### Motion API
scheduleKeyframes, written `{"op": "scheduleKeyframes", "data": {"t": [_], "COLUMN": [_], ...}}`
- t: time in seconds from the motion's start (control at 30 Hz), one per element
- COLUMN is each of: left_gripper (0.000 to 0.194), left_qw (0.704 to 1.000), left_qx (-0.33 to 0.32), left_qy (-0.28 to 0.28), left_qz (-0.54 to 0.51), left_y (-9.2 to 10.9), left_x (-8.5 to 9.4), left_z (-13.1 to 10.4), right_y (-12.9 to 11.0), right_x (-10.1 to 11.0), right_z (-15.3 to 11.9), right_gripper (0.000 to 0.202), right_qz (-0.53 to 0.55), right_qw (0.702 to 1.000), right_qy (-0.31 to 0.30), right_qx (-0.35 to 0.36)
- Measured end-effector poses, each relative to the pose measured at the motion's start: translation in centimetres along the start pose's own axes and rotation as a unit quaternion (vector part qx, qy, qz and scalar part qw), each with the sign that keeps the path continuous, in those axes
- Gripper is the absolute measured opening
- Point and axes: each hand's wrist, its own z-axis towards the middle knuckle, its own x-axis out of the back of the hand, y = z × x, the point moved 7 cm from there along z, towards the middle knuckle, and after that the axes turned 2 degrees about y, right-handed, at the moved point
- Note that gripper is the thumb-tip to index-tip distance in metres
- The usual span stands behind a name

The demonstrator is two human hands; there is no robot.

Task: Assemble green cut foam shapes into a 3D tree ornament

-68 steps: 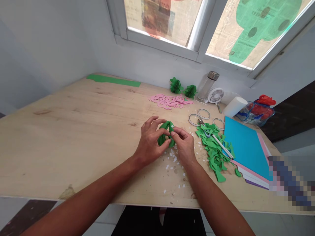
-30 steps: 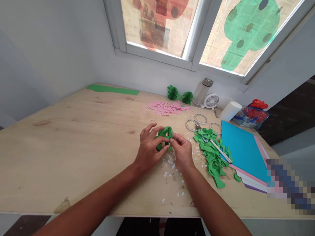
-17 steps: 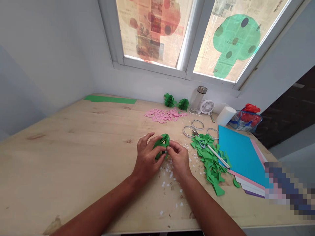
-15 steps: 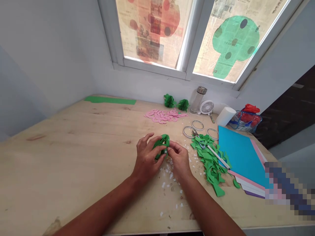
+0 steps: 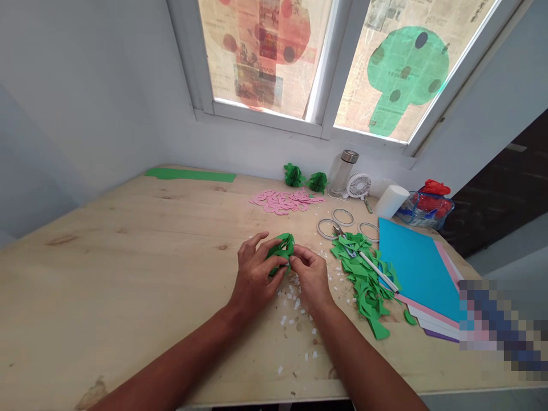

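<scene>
A folded green paper piece (image 5: 282, 245) is held between both hands over the middle of the wooden table (image 5: 141, 274). My left hand (image 5: 257, 274) grips it from the left, fingers curved round its top and front. On its right edge, my right hand (image 5: 312, 277) pinches with thumb and forefinger. Small white paper bits (image 5: 295, 299) lie scattered beneath and in front of my hands. To the right is a heap of green scraps (image 5: 368, 285), with a white pen (image 5: 379, 272) and scissors (image 5: 341, 233) on it.
Tape rolls (image 5: 343, 217), pink cut-outs (image 5: 285, 201) and two green paper shapes (image 5: 293, 175) lie farther back. A bottle (image 5: 343, 174), small fan (image 5: 358, 186) and white roll (image 5: 392, 201) stand near the wall. Blue paper (image 5: 417, 265) lies right; a green strip (image 5: 192, 174) back left.
The gap in the green paper piece looks narrower, with its front layer nearer my right fingertips. Both hands keep nearly the same place; the whole view has shifted slightly.
</scene>
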Motion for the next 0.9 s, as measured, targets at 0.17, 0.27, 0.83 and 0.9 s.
{"op": "scheduleKeyframes", "data": {"t": [0.17, 0.27, 0.83, 0.9], "left_gripper": [0.013, 0.011, 0.01, 0.01], "left_qw": [1.0, 1.0, 1.0, 1.0], "left_qx": [0.006, 0.011, 0.003, 0.003], "left_qy": [-0.012, -0.017, -0.021, -0.021], "left_qz": [0.0, 0.0, 0.01, 0.014], "left_y": [-0.19, -0.34, -0.45, -0.45], "left_x": [-0.27, -0.47, -0.72, -0.73], "left_z": [-0.08, -0.14, -0.29, -0.29], "right_y": [-0.05, 0.08, -0.04, -0.02], "right_x": [-0.04, 0.07, 0.24, 0.21], "right_z": [0.0, 0.1, 0.1, 0.1], "right_gripper": [0.021, 0.024, 0.023, 0.022], "right_qz": [0.008, 0.005, 0.003, 0.001], "right_qw": [1.0, 1.0, 1.0, 1.0], "right_qy": [-0.003, -0.003, 0.004, 0.002], "right_qx": [0.005, 0.006, 0.004, 0.008]}}
